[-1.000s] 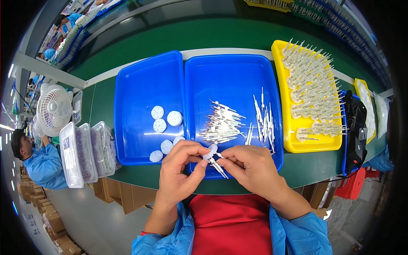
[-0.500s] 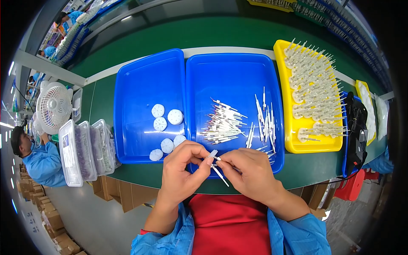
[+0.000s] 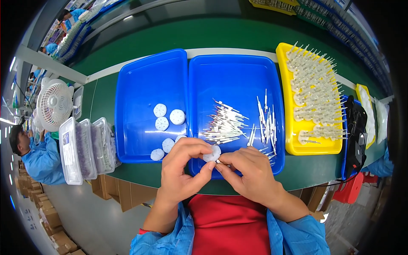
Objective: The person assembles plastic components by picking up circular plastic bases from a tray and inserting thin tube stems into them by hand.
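Observation:
A white round disc (image 3: 212,153) is held up between my two hands, its face turned toward me. My left hand (image 3: 182,168) grips it between thumb and fingers. At the disc's lower right edge, the thumb and fingertips of my right hand (image 3: 250,170) pinch a small white end, mostly hidden by the fingers. Beyond my left hand, several similar white discs with slotted faces (image 3: 162,123) lie in the left blue tray (image 3: 140,80). The right blue tray (image 3: 229,76) holds a heap of thin white rods with slender tips (image 3: 225,123) and a looser group at its right side.
At the right, a yellow tray (image 3: 314,148) carries rows of discs bristling with rods (image 3: 316,89). Beside it lie black cables (image 3: 356,131). Stacked clear plastic boxes (image 3: 72,148) and a white fan (image 3: 54,104) stand left. A co-worker in blue (image 3: 40,157) sits far left.
The disc has turned from edge-on to face-on in my fingers. Thin rods that stuck out below it are now out of sight. The view has shifted slightly.

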Tool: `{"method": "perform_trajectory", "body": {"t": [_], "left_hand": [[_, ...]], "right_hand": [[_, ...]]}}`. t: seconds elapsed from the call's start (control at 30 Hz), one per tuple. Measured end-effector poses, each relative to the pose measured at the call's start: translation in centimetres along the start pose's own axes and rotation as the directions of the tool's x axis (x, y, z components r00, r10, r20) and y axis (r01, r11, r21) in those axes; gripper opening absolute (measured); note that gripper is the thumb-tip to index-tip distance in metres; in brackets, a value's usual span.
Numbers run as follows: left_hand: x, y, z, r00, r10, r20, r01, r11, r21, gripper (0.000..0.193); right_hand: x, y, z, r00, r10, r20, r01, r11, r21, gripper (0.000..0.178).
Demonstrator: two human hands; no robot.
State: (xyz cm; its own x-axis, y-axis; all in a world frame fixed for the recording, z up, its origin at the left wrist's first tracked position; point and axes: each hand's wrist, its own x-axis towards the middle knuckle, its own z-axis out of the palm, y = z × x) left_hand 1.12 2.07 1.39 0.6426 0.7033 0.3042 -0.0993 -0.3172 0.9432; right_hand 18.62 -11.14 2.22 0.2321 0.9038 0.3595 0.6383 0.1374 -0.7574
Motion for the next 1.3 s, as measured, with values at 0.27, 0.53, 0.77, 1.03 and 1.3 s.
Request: {"method": "perform_trajectory", "body": {"t": [0.27, 0.53, 0.77, 1.03, 1.3], "left_hand": [[1.1, 0.7, -1.1, 0.965, 0.186, 0.185, -0.230, 0.940, 0.253, 0.035], [0.4, 0.1, -1.0, 0.985, 0.129, 0.111, -0.147, 0.973, 0.178, 0.033], [0.0, -0.5, -1.1, 0.987, 0.141, 0.076, -0.152, 0.974, 0.165, 0.033], [-0.2, -0.6, -1.0, 0.985, 0.169, 0.040, -0.174, 0.970, 0.169, 0.033], [0.2, 0.1, -1.1, 0.980, 0.183, 0.081, -0.196, 0.963, 0.185, 0.034]], "right_hand": [[0.0, 0.0, 0.0, 0.999, -0.035, 0.018, 0.036, 0.998, -0.053, 0.020], [-0.1, -0.1, 0.0, 0.999, -0.028, 0.015, 0.028, 0.999, -0.022, 0.019], [-0.2, -0.1, 0.1, 1.000, -0.023, 0.017, 0.023, 1.000, -0.005, 0.019], [-0.2, -0.3, 0.1, 1.000, -0.022, 0.001, 0.022, 1.000, 0.012, 0.020], [-0.2, -0.4, 0.0, 0.999, -0.039, -0.001, 0.039, 0.999, -0.012, 0.022]]}}
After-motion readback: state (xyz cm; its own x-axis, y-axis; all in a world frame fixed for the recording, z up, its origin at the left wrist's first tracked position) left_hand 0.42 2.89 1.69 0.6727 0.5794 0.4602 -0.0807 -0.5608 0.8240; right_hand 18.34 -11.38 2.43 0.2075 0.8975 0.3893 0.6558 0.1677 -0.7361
